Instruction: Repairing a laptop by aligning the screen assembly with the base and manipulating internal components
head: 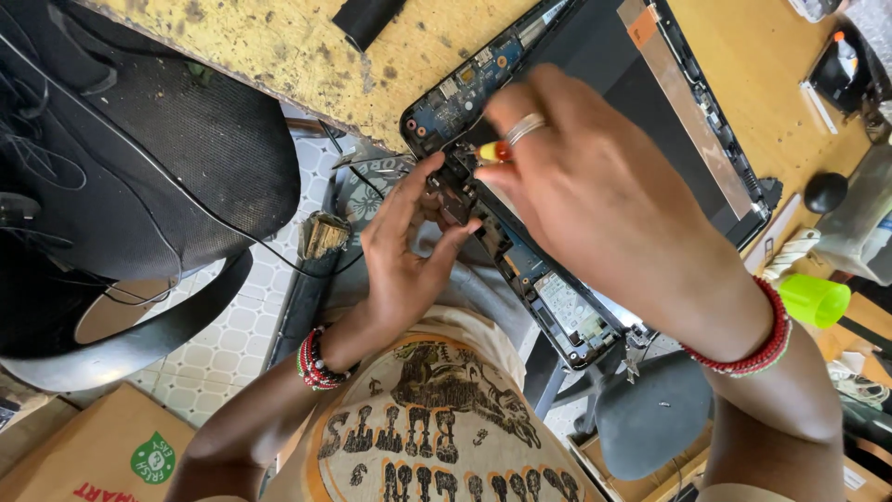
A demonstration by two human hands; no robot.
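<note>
Bare bench [743,65] beyond laptop [595,102]; black chair [158,177] crowding left

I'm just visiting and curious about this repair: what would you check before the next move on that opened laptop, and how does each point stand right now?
1. Screwdriver held firmly: ok. The right hand pinches the yellow and red screwdriver in its fingers.
2. Tip seated in a screw: cannot tell. The fingers hide the tip.
3. Laptop steadied: ok. The left hand has fingertips on the small dark part at the laptop's edge.
4. Laptop fully supported: not ok. One end hangs past the wooden table over the person's lap.
5. Loose cables kept away: cannot tell. A thin black cable runs below the left hand.
</note>
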